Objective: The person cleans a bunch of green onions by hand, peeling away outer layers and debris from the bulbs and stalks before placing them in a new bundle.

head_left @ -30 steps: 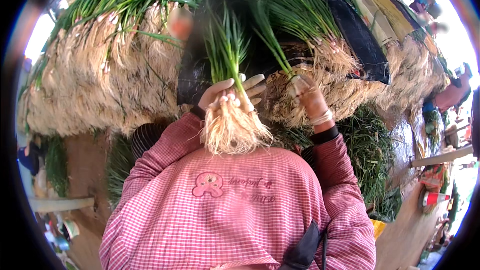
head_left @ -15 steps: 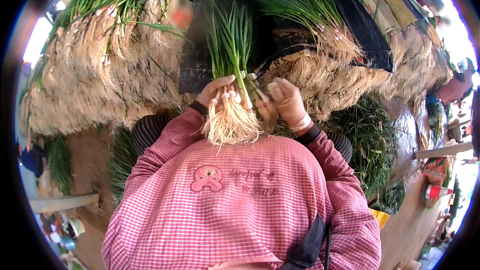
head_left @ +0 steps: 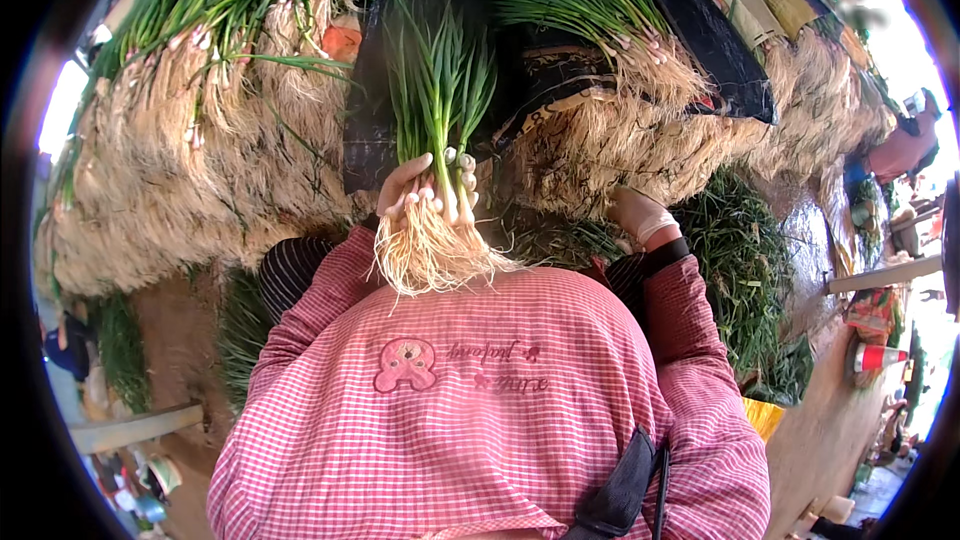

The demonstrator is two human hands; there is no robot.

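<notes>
My left hand [head_left: 401,180] is closed around a bunch of green garlic [head_left: 438,130], held upright in front of my chest. Its long green leaves point away from me, and white bulbs with pale, stringy roots [head_left: 440,252] hang toward me. Fingertips wrap round the right side of the stalks. Off to the right, my right hand [head_left: 640,215] is low, apart from the bunch, between the root-covered heap and a pile of loose green leaves [head_left: 735,270]. Its fingers are blurred and partly hidden, so whether it holds anything does not show.
Large stacks of green garlic with matted roots [head_left: 150,180] rise at the left and right [head_left: 640,155]. Dark plastic sheeting [head_left: 700,35] covers part of the right stack. A red-and-white cone [head_left: 880,357] stands at the far right, near a metal bar [head_left: 885,275].
My right hand has moved from beside the bunch out to the right and lower. A rooted stalk beside the bunch no longer shows there. My left hand, still gripping the bunch, shifted slightly left.
</notes>
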